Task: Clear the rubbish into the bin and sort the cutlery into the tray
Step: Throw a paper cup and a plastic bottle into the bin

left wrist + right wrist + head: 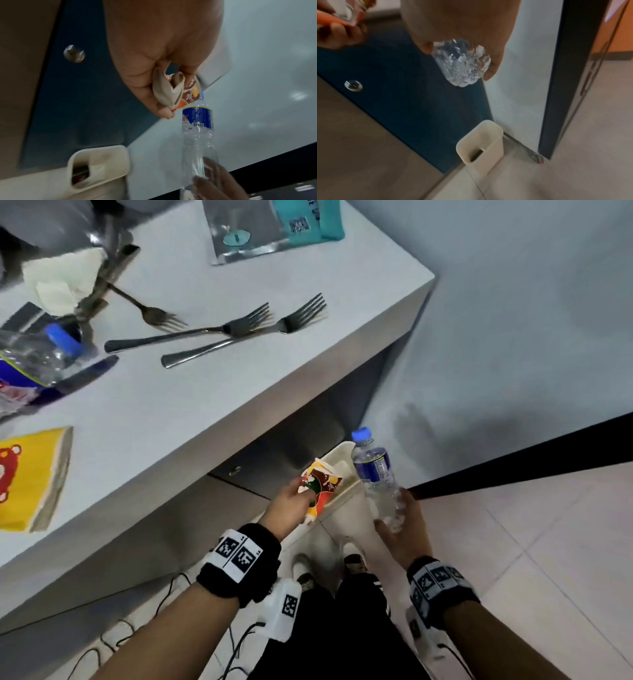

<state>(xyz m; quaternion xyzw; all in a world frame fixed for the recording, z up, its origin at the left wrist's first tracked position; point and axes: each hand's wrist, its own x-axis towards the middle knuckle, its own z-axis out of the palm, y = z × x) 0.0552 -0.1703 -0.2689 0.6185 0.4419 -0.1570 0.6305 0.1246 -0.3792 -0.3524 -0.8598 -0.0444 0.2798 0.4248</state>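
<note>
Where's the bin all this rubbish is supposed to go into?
The cream bin stands on the floor by the table's corner, against the wall; in the head view it sits below the crushed paper cup and the plastic bottle.

No text is legible; the bottle (197,119) label and pouch (298,225) code are blurred.
</note>
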